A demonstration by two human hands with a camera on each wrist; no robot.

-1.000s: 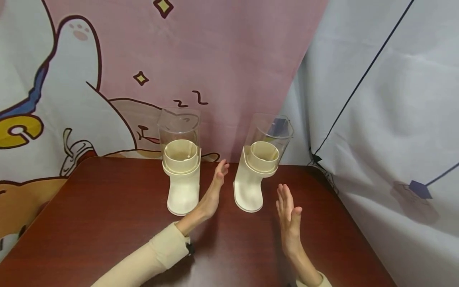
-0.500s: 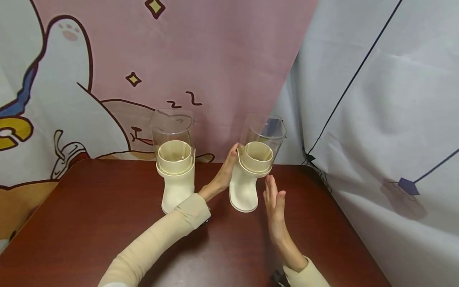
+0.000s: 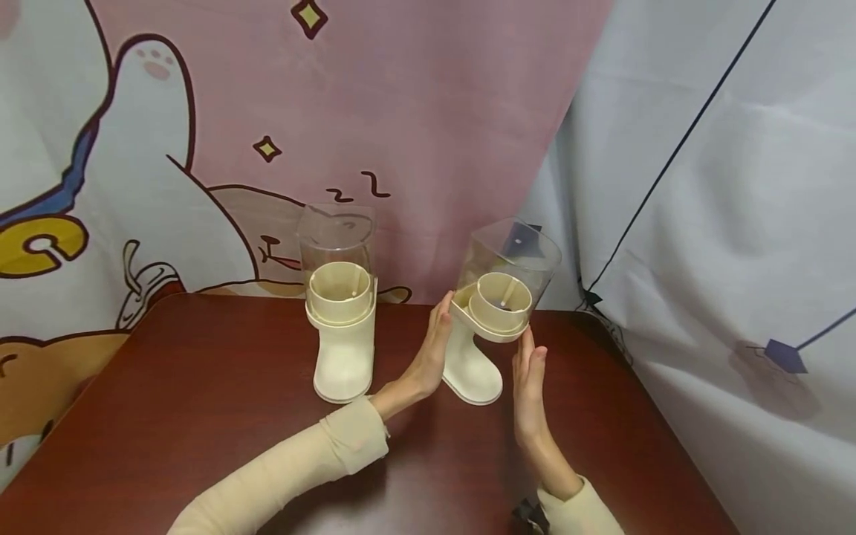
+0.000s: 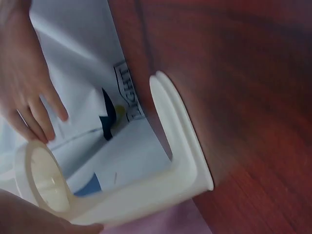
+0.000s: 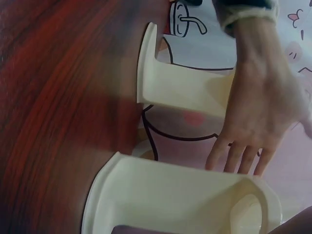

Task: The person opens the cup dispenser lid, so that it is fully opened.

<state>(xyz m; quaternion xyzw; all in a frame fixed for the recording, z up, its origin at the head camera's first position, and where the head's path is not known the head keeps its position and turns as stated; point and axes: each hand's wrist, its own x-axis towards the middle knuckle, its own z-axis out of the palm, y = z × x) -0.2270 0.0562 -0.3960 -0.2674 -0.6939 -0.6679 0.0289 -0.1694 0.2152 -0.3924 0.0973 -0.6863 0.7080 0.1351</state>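
Two cream L-footed stands, each with a ring cup and a clear container on top, stand on the table. The right stand [image 3: 471, 368] is angled, its foot pointing toward the front right. My left hand [image 3: 428, 360], fingers straight, touches that stand's left side near the top. Straight fingers of my right hand [image 3: 531, 394] meet the right underside of its ring [image 3: 501, 305]. In the right wrist view, the left hand [image 5: 258, 102] lies flat with fingertips at the stand's [image 5: 161, 190] upright. The left stand [image 3: 343, 364] is untouched.
The dark red-brown table [image 3: 200, 386] ends at a pink and white printed curtain [image 3: 428, 111] behind. White cloth [image 3: 702, 223] hangs along the right side. The clear container [image 3: 336, 230] on the left stand rises close before the curtain.
My left hand has moved right from between the stands onto the right stand. My right hand has come up to its ring. The right stand has turned, its foot swinging toward the right.
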